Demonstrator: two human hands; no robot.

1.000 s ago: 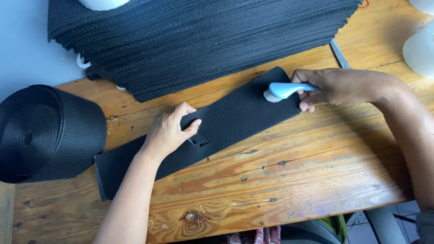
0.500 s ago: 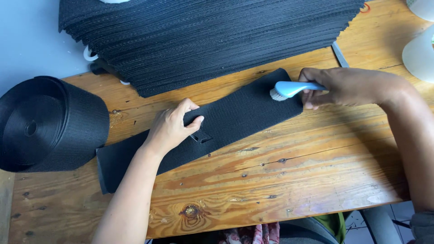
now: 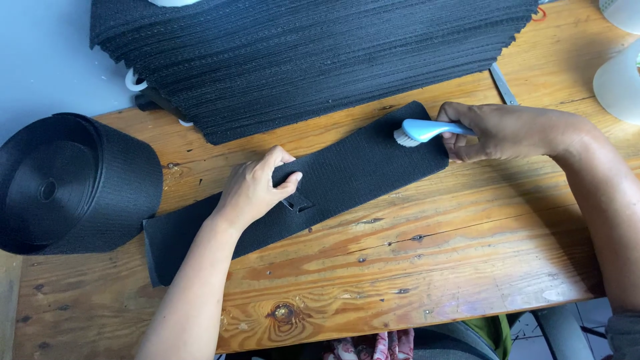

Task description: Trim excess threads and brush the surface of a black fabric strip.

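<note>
Your left hand (image 3: 257, 190) pins the black fabric strip (image 3: 300, 190) flat at its middle, its long axis running diagonally up toward your right hand (image 3: 497, 130), which grips a blue brush (image 3: 420, 131) at the far end.

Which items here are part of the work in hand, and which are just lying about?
In use: black fabric strip, pinned by left hand; blue brush in right hand.
Lying about: stack of black pieces, webbing roll, white objects, metal ruler.
</note>
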